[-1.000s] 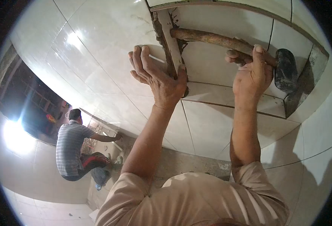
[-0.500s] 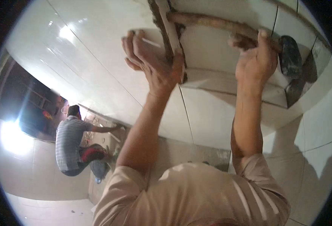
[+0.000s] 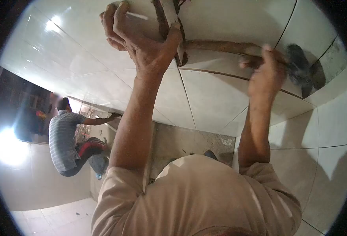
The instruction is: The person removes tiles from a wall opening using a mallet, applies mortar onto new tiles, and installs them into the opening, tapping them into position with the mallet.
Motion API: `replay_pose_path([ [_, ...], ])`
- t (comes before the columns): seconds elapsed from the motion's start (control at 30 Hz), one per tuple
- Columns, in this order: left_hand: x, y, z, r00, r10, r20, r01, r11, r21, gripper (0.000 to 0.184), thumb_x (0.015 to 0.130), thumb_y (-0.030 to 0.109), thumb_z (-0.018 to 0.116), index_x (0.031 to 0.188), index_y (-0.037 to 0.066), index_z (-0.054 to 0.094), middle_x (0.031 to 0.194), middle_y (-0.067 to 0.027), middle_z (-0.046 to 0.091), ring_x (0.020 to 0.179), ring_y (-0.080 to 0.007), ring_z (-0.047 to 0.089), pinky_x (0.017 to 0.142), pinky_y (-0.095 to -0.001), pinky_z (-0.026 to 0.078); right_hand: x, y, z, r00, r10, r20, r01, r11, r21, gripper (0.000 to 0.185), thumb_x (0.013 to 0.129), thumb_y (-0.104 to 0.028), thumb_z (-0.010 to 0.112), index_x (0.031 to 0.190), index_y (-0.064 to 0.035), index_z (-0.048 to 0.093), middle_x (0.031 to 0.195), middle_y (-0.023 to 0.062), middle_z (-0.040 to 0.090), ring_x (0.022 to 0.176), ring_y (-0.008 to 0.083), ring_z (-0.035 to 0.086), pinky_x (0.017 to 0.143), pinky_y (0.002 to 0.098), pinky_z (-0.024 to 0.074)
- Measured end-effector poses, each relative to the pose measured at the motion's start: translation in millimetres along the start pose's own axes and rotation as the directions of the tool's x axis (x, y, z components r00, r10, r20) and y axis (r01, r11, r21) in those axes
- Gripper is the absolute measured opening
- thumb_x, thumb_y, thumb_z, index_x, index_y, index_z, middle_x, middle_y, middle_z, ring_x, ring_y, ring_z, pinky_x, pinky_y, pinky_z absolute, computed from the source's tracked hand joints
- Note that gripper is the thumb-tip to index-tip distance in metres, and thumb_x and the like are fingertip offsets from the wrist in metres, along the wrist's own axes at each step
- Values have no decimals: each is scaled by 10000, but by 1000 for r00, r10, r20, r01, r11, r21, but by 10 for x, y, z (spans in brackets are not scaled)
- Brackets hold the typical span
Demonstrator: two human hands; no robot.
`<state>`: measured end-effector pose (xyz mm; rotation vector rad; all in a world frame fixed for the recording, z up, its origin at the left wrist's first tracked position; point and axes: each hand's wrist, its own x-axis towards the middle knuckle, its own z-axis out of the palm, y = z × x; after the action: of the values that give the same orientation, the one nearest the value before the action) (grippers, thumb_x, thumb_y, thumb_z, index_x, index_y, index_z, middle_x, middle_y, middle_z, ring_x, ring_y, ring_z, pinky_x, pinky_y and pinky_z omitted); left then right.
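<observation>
My right hand (image 3: 265, 76) is closed round the wooden handle of a mallet (image 3: 222, 47), close to its black, blurred head (image 3: 299, 67). The handle reaches left across the pale tiled surface. My left hand (image 3: 144, 47) lies on that surface with its fingers bent and apart. Its thumb rests on a narrow pale strip (image 3: 168, 11) set in a gap with dark, rough edges. The handle's far end lies close to this strip. Whether the left fingers press the tile or only hover is hard to tell.
Large glossy tiles (image 3: 83, 59) extend to the left and right. A bare grey patch (image 3: 333, 57) shows at the upper right. Below lies a rough concrete floor (image 3: 177, 137). Another person (image 3: 65, 141) crouches at left, one arm stretched out, near a bright lamp (image 3: 10, 147).
The view has shifted, showing more floor. Both hands appear higher and further left against my body. The mallet has come down in the view relative to the strip, its head now blurred.
</observation>
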<state>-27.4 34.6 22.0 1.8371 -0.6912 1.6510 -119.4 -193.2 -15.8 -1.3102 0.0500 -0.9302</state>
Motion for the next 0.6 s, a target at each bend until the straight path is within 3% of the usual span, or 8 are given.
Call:
replay_pose_path([
  [0.07, -75, 66, 142, 972, 63, -228, -83, 993, -80, 731, 758, 224, 751, 1419, 59, 487, 1471, -224, 423, 1411, -416, 355, 1188, -620, 213, 28, 205, -99, 998, -42, 42, 40, 998, 48, 306, 1004, -262, 579, 880, 3, 667, 721, 149, 700, 549, 248, 671, 585, 352, 548],
  [0.1, -156, 9, 159, 972, 61, -228, -81, 994, -79, 731, 758, 224, 751, 1419, 59, 487, 1471, -224, 423, 1411, -416, 355, 1188, -620, 213, 62, 309, -123, 993, -92, 76, 84, 991, 103, 238, 977, -211, 626, 902, 14, 650, 736, 164, 686, 563, 269, 664, 541, 385, 545],
  [0.17, -409, -158, 163, 1000, 14, -18, -13, 999, 40, 1041, 658, 275, 821, 1501, 146, 224, 1477, -179, 260, 1466, -381, 135, 1099, -611, 151, 57, 574, -219, 991, -128, 34, 123, 986, 114, 234, 972, -208, 634, 908, 17, 651, 735, 168, 685, 560, 273, 662, 529, 382, 540],
  [0.3, -395, -348, 65, 998, 21, -52, -18, 998, 57, 968, 662, 225, 778, 1488, 109, 286, 1484, -240, 300, 1430, -416, 245, 1152, -583, 204, -137, 559, 122, 999, -45, 24, 39, 982, 187, 214, 958, -192, 660, 910, 17, 653, 738, 169, 688, 560, 271, 663, 507, 375, 534],
  [0.4, -478, -427, 160, 997, 44, -67, -40, 997, 60, 924, 664, 192, 749, 1479, 85, 328, 1490, -281, 326, 1406, -438, 319, 1186, -564, 240, -32, 726, 22, 996, -89, -1, 89, 989, 116, 200, 952, -180, 670, 907, 14, 648, 729, 165, 682, 559, 265, 665, 512, 380, 545],
  [0.5, -652, -543, 220, 1000, -8, -1, 8, 1000, -13, 1035, 650, 259, 826, 1511, 130, 268, 1510, -217, 278, 1459, -411, 190, 1163, -614, 156, -117, 950, 209, 996, 62, -59, -42, 955, 292, 216, 959, -194, 662, 903, 13, 641, 739, 155, 681, 574, 260, 673, 521, 379, 559],
  [0.53, -690, -571, 273, 1000, -18, 23, 19, 999, -38, 1073, 645, 282, 852, 1522, 145, 249, 1517, -196, 262, 1476, -402, 148, 1156, -631, 128, -75, 995, 125, 998, -7, 64, -10, 964, 267, 229, 965, -211, 659, 908, 10, 633, 778, 155, 679, 585, 259, 677, 526, 379, 570],
  [0.6, -737, -607, 369, 997, -36, 62, 41, 996, -81, 1087, 642, 290, 866, 1524, 152, 246, 1517, -181, 259, 1485, -396, 127, 1151, -642, 113, 60, 1093, -17, 998, -43, 44, 36, 988, 152, 260, 968, -246, 661, 939, 10, 632, 784, 135, 673, 579, 248, 673, 537, 361, 577],
])
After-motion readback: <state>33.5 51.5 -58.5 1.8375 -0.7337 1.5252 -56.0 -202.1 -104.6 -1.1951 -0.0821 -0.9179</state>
